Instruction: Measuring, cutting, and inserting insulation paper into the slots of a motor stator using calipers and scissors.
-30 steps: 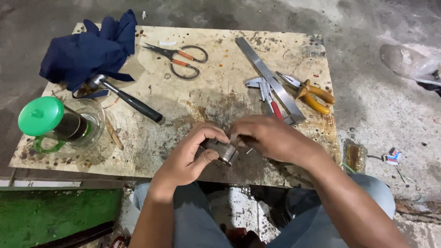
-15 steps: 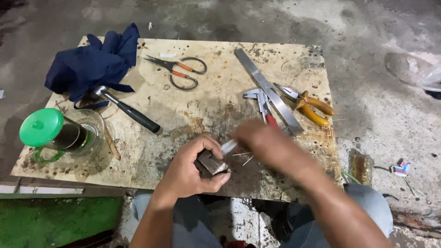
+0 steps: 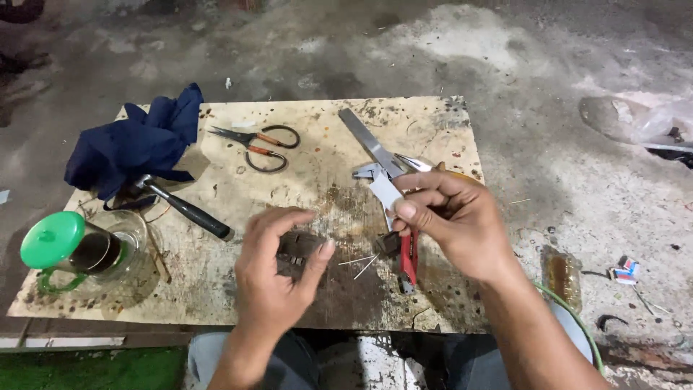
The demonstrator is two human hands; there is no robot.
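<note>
A single head-worn camera looks steeply down and forward from close above the hands (image 3: 361,267), taking in the whole counter (image 3: 303,137) and the concrete floor (image 3: 548,58) beyond.

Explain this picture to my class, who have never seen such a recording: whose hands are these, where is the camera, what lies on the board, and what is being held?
There is no machine here. A camera worn on a person's head looks down at that person's own two bare hands above a stained board set on a concrete floor.

The left hand curls over a small dark metal part; whether it grips it or only touches it is hard to tell. The right hand pinches a small white strip between thumb and fingers.

On the board lie a dark blue cloth, a hammer, scissors, a flat metal file, pliers with a red handle and two thin pins. At the left corner stands a glass jug with a green lid.
</note>
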